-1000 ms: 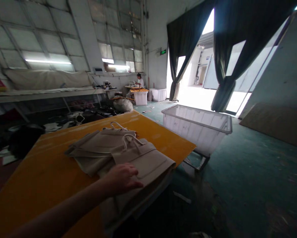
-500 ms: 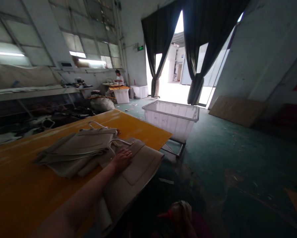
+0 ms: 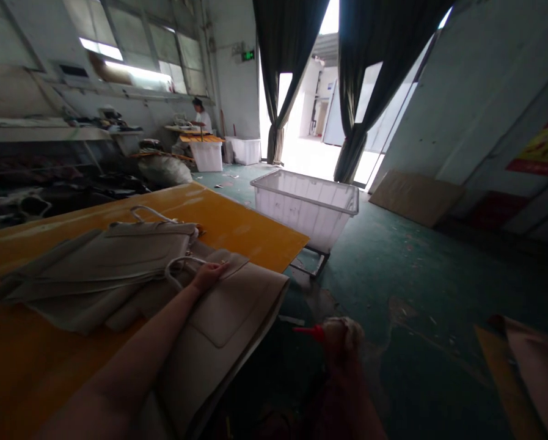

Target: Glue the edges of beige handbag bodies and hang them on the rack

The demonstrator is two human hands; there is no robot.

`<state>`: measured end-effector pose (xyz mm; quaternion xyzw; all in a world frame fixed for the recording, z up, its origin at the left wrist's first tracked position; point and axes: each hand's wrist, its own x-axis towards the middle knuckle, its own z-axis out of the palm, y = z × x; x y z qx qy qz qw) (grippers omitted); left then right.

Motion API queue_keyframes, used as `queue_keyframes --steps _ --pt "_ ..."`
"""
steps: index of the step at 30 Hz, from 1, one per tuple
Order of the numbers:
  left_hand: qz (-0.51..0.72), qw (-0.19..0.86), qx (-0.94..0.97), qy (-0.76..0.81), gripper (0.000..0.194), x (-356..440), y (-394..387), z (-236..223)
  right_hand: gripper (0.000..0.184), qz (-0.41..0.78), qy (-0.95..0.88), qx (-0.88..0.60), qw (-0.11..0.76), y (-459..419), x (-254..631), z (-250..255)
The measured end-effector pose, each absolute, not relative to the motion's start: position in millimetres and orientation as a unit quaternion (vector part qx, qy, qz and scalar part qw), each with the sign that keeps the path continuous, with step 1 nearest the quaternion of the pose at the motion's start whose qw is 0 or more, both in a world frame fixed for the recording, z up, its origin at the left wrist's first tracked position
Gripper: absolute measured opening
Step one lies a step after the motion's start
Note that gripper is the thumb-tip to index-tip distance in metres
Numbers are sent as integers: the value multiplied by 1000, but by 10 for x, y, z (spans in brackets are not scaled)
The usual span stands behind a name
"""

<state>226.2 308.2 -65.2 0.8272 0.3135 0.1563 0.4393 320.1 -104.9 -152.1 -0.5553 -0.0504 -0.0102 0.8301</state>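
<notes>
My left hand point(image 3: 208, 276) has its fingers closed at the end of the pale handle point(image 3: 175, 264) on a beige-grey bag piece point(image 3: 237, 305). That piece lies over the table edge, its lower part hanging down, with a stitched outline on it. To its left is a stack of similar bag pieces point(image 3: 136, 250), the top one with its own handle. My right hand point(image 3: 340, 351), dim and low beside the table, grips a squeeze bottle with a red nozzle point(image 3: 314, 332) that points left. Something whitish covers the bottle's body, and I cannot make it out.
The yellow-orange table point(image 3: 250, 235) fills the left. Beyond its corner stands a white plastic bin point(image 3: 301, 211) on a metal frame. A person point(image 3: 202, 119) sits at the far back near more bins. Sheets point(image 3: 530, 360) stick in at lower right; a brown board point(image 3: 415, 195) leans on the wall.
My view has turned slightly right and down. My left hand has gone from lying on the bag piece to pinching near the handle's end. My right hand has risen with the bottle.
</notes>
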Motion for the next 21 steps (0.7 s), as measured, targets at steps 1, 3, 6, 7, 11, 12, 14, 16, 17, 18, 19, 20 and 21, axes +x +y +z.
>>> queue_keyframes --steps 1,3,6,7,11,12,14,16,17,18,19,20,21 --pt "159 450 818 321 69 2267 3097 -655 41 2 -40 -539 841 -1009 3287 -1492" --pt "163 464 805 332 66 2275 3112 -658 54 44 0 -478 877 -897 3439 -1402" --pt "170 472 795 342 61 2301 3116 -645 61 65 17 -415 908 -697 3589 -1203" --pt "173 471 794 344 59 2313 3113 -637 61 60 4 -409 910 -637 3618 -1131" --pt "182 469 791 349 53 2351 3091 -605 50 51 -55 -405 911 -471 3691 -899" --pt "183 471 789 349 52 2356 3087 -599 48 48 -57 -404 912 -445 3713 -865" --pt "184 476 787 348 51 2360 3086 -588 48 40 -50 -408 911 -405 3773 -823" --pt "183 479 785 347 50 2361 3093 -580 51 36 -36 -415 908 -374 3850 -806" --pt "182 480 785 347 50 2362 3098 -576 53 34 -31 -416 908 -360 3891 -801" --pt "181 481 785 347 50 2363 3104 -574 53 32 -32 -416 908 -346 3931 -800" --pt "180 481 785 347 51 2363 3110 -573 53 30 -36 -415 909 -332 3967 -800" --pt "178 482 784 347 51 2363 3114 -572 52 28 -42 -414 909 -318 3999 -804" --pt "177 483 784 347 52 2363 3116 -573 52 26 -49 -414 908 -304 4025 -811"
